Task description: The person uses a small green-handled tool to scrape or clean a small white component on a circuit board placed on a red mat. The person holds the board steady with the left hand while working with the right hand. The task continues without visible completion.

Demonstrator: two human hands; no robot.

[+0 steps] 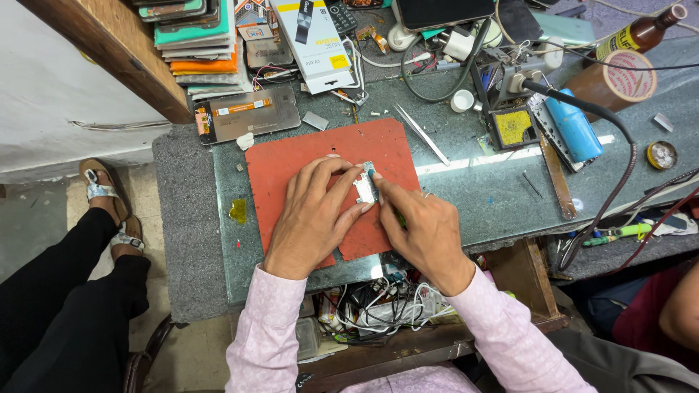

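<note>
A small silver metal part (365, 189), like a phone component, lies on the red work mat (291, 160). My left hand (313, 215) pinches and steadies it with thumb and fingers. My right hand (426, 229) presses a thin tool with a dark tip against the part's upper right edge; a green handle end shows under the palm. Both wrists wear pink sleeves.
Tweezers (422, 135) lie right of the mat on the glass top. A phone screen panel (247, 113) lies behind it. A soldering station, blue tool (575, 131), tape roll (626, 76), brown bottle and cables crowd the back right. Another person's legs (65, 291) are at left.
</note>
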